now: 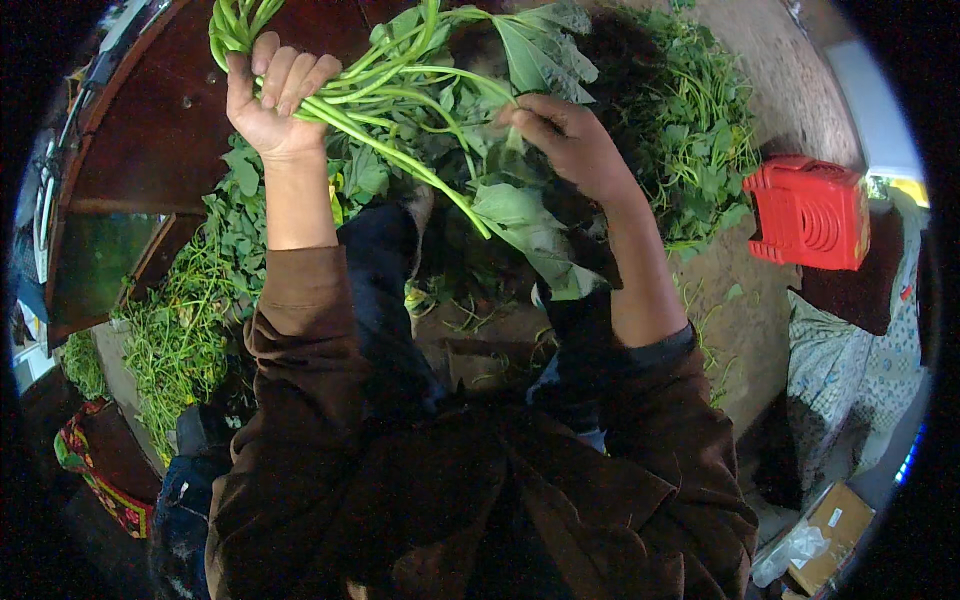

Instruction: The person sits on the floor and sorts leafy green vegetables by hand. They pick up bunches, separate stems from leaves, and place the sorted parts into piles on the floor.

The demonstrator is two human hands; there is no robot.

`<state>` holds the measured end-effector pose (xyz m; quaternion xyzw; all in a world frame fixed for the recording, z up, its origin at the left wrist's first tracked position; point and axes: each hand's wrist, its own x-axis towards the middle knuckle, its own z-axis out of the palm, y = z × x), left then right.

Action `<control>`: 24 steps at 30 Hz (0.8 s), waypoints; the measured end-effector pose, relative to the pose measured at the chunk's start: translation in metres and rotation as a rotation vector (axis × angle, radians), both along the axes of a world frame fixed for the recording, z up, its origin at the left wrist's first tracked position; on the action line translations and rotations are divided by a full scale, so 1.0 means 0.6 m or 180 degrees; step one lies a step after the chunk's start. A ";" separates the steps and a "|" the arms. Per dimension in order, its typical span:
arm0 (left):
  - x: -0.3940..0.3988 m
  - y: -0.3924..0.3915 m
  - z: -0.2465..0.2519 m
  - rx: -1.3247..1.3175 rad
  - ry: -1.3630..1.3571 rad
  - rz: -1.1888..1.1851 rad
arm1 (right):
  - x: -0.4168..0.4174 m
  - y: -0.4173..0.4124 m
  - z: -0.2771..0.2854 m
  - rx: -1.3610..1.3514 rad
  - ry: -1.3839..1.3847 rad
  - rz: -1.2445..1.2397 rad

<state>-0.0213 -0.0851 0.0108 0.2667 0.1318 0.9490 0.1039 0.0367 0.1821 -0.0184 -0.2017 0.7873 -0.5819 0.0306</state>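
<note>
A bunch of long green leaf stalks (375,135) runs through the closed fist of my left hand (281,97), its stem ends sticking out above at the left. Broad green leaves (529,60) hang from the other end, toward the right. My right hand (574,139) pinches one stalk close to its leaf, with thumb and fingers together. Below that hand droops another large leaf (525,225), blurred at its edge. Between my knees, part of the floor lies in shadow under the bunch.
Heaps of leafy greens lie at the left (187,330) and at the upper right (705,142). A red plastic stool (814,214) stands on the right, near a patterned cloth (832,375). Dark wooden furniture (150,142) fills the upper left. A cardboard box (832,532) sits lower right.
</note>
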 end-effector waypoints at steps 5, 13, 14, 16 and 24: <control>-0.001 -0.003 0.001 -0.0133 0.0024 0.0063 | 0.012 0.012 0.022 0.0375 -0.0516 0.0393; 0.005 0.012 -0.001 -0.0713 0.0512 -0.0323 | 0.002 0.021 -0.017 0.0305 0.0070 -0.0958; 0.005 0.015 -0.005 -0.0846 0.0493 -0.0371 | -0.001 0.030 -0.011 0.0241 -0.0194 -0.1125; 0.008 0.025 -0.005 -0.1160 0.0625 -0.0418 | -0.001 0.024 0.003 -0.0146 -0.0397 -0.1628; 0.011 0.008 0.005 -0.0930 0.0682 -0.0419 | -0.029 0.103 0.003 -0.2007 -0.1068 -0.2620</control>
